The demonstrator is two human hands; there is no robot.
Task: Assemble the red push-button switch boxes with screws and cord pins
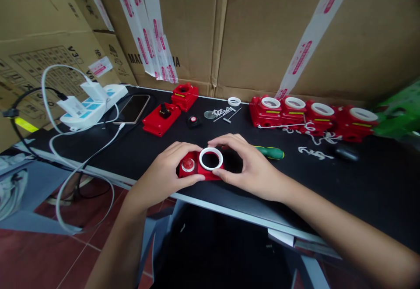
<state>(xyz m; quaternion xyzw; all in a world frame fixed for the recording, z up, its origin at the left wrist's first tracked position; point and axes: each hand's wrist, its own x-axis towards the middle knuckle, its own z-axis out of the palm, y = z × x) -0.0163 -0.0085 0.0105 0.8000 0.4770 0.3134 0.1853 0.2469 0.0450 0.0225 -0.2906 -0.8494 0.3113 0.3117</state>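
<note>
Close to the table's front edge, my left hand [160, 173] grips a small red plastic housing [210, 176] between thumb and fingers. A round red knob [188, 164] with a pale collar sits on the housing's left part. At its right end is a white ring [211, 159], with a dark opening inside. My right hand [252, 166] curves around that ring, thumb at its near edge and fingertips at its far edge. Whether the ring is seated in the housing or just resting on it, I cannot tell. Just behind my right hand lies a green-handled screwdriver [271, 152].
Several red housings [267, 116] with white rings stand at the back right, cords trailing in front. An opened red housing [162, 119], a black round part [193, 121] and a loose white ring [234, 101] lie behind my hands. A phone [132, 109] and power strip [95, 107] are left.
</note>
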